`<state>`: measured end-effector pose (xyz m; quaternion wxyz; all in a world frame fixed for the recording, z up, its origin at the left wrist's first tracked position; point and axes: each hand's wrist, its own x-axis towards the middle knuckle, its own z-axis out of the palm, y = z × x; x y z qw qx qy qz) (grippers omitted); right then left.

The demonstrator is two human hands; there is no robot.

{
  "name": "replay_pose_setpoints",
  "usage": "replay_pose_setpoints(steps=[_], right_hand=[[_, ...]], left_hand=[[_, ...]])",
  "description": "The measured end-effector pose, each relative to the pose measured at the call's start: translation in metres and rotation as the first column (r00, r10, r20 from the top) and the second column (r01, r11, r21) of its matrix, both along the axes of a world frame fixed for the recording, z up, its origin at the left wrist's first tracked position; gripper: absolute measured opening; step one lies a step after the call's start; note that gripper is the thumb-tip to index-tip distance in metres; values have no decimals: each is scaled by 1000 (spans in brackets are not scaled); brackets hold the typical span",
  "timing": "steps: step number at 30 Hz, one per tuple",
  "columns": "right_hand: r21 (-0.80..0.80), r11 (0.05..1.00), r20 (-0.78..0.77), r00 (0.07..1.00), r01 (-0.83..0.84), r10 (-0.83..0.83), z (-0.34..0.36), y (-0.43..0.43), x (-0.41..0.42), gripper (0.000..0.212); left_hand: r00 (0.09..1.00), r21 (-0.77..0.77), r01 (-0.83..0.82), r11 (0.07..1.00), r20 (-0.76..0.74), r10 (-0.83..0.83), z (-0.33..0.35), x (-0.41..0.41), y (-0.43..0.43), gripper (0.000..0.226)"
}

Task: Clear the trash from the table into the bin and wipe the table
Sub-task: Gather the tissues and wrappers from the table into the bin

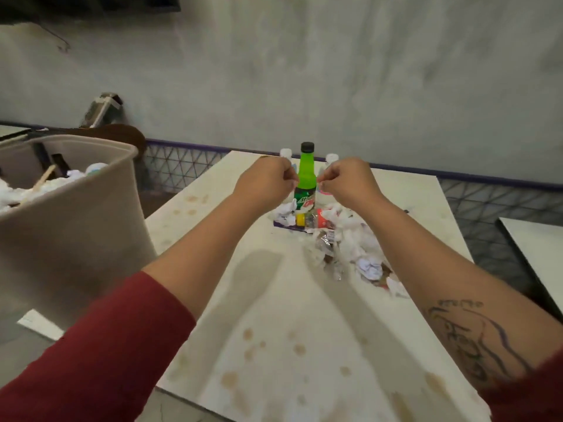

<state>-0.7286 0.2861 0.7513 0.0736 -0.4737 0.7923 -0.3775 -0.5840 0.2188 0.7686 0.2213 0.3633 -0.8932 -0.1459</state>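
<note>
A tall beige plastic bin (76,214) stands off the table's left edge. It is filled near its rim with crumpled white paper and a flat wooden stick. The white table (274,330) has a smooth top blotched with brown stains, thickest toward its near edge.

The left hand (265,181), on an arm in a red sleeve (106,360), hangs above the far half of the table with its fingers curled into a fist, and nothing shows in it. Just to its right, a green bottle (305,178) with a black cap stands upright near the far edge, flanked by two clear bottles with white caps (285,152), mostly hidden behind the hands. The right hand (347,181) mirrors the left, its fingers curled tight with nothing visible in them.

At the green bottle's foot a crushed clear bottle (316,220) with a yellow cap and red label lies on its side. From it a heap of crumpled white paper (359,245) and clear wrappers runs toward the right edge.
</note>
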Motion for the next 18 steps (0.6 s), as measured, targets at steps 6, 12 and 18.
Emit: replay_pose_setpoints(steps=[6, 12, 18], right_hand=[[63, 995, 45, 995, 83, -86, -33, 30, -35, 11], [130, 966, 53, 971, 225, -234, -61, 59, -59, 16], [273, 903, -79, 943, 332, -323, -89, 77, -61, 40]], left_hand=[[996, 77, 62, 995, 55, -66, -38, -37, 18, 12], [989, 157, 109, 982, 80, -123, -67, -55, 24, 10], [980, 241, 155, 958, 86, -180, -93, -66, 24, 10]])
